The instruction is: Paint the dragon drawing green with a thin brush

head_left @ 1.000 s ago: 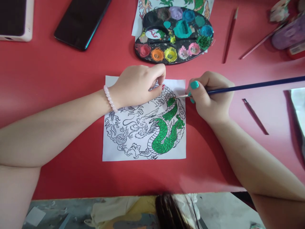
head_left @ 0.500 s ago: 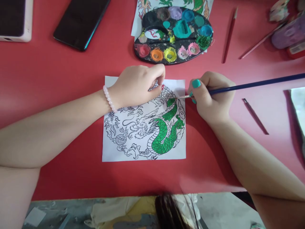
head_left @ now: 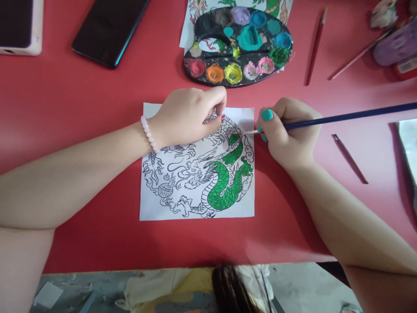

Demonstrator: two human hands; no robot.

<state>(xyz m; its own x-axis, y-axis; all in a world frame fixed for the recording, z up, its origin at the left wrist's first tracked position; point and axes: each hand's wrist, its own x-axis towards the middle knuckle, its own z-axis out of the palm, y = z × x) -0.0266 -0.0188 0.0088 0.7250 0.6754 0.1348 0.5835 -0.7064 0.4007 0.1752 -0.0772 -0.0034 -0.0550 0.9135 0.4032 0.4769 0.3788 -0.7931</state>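
Observation:
A white sheet with a dragon line drawing (head_left: 182,191), partly painted green, lies on the red table (head_left: 81,108). My left hand (head_left: 187,115), a bead bracelet on its wrist, rests curled on the sheet's top edge with fingertips pressed on the paper. My right hand (head_left: 288,132), nails painted teal, pinches a blue-handled paintbrush (head_left: 345,116). The brush tip touches the green part of the dragon near the sheet's upper right.
A black oval palette (head_left: 237,45) with many paint wells sits beyond the sheet on another coloured dragon print. A dark phone (head_left: 109,30) and a white device (head_left: 19,26) lie far left. Spare brushes (head_left: 314,48) and a purple case (head_left: 394,43) lie far right.
Hardly anything differs. The brush tip has made only tiny shifts at the same green spot; my left hand has stayed on the paper.

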